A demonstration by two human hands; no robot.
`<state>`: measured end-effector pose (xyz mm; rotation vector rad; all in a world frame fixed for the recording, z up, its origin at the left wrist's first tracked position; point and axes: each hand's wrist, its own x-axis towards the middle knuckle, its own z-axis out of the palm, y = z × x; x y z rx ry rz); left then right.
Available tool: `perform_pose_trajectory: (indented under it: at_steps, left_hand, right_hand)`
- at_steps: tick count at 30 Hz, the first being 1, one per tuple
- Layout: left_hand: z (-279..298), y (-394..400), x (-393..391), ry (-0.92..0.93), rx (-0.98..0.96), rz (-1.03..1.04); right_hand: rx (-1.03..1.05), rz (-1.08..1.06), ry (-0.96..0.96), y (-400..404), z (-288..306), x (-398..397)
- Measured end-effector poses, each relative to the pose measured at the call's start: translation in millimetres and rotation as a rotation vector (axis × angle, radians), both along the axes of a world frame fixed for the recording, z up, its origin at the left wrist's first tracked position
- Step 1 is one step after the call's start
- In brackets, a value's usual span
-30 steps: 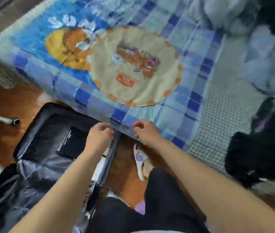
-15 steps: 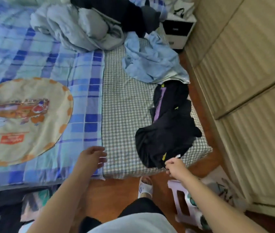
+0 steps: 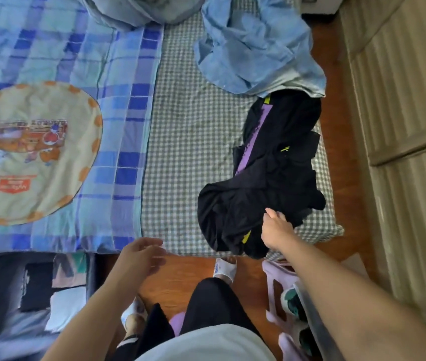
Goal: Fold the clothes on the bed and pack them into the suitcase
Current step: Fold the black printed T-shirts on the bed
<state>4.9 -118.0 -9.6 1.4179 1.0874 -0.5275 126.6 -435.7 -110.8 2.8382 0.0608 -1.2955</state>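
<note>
Fingers point(image 3: 275, 217) of right hand point(image 3: 277, 231) curled into near edge of black garment point(image 3: 261, 194), thumb up on top, gripping a bunch of fabric at lower right of centre. Left hand point(image 3: 139, 259) at lower centre, fingers loosely spread and slightly bent, holding nothing, hovering over bed edge and floor point(image 3: 180, 277).

Black garment crumpled on checked sheet point(image 3: 193, 142), right part of bed; purple stripe and small yellow marks visible on it. Far end tucked under light blue garment point(image 3: 253, 45) at upper centre-right. Grey-blue cloth heap point(image 3: 139, 9) at top centre, cut by frame edge.

Blue plaid quilt point(image 3: 50, 61) covering left half of frame, round beige cartoon patch point(image 3: 32, 152) at mid left.

Suitcase point(image 3: 3, 295) open at lower left, on floor just below quilt edge; dark and white folded items inside, blurred.

Below hands: black trouser leg point(image 3: 206, 303), white slipper point(image 3: 224, 267) on foot, wooden floor. Lilac stool point(image 3: 277, 287) at lower right, partly behind right forearm. Beige ribbed wardrobe doors point(image 3: 401, 126) down right edge.
</note>
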Motion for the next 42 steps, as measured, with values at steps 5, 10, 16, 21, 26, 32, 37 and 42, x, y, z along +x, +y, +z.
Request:
perform_pose_trajectory:
  at_steps: [5, 10, 16, 21, 26, 32, 37, 42]
  left_hand:
    - [22, -3, -10, -0.022, -0.006, -0.079]
    - [67, -31, 5, -0.330, 0.078, -0.638]
    - [120, -104, 36, -0.810, -0.054, -0.657]
    - [170, -26, 49, -0.915, 0.510, -0.221]
    - [268, 116, 52, -1.020, 0.599, 0.045]
    - [378, 234, 31, -1.201, 0.463, 0.179]
    - [451, 327, 7, -1.265, 0.333, 0.248]
    - [448, 358, -20, -1.123, 0.032, 0.131]
  right_hand:
    - [0.416, -0.464, -0.244, -15, 58, -15]
    - [0.820, -0.522, -0.381, -2, 185, -29]
    - [1.393, -0.430, -0.577, 51, 348, -24]
    - [1.781, -0.511, -0.617, 96, 421, 7]
    - [1.798, -0.676, -0.491, 148, 424, 28]
    - [1.893, -0.647, -0.373, 286, 452, 21]
    - [2.032, -0.481, -0.439, 381, 508, 18]
    - [1.579, -0.078, -0.158, 457, 477, -39]
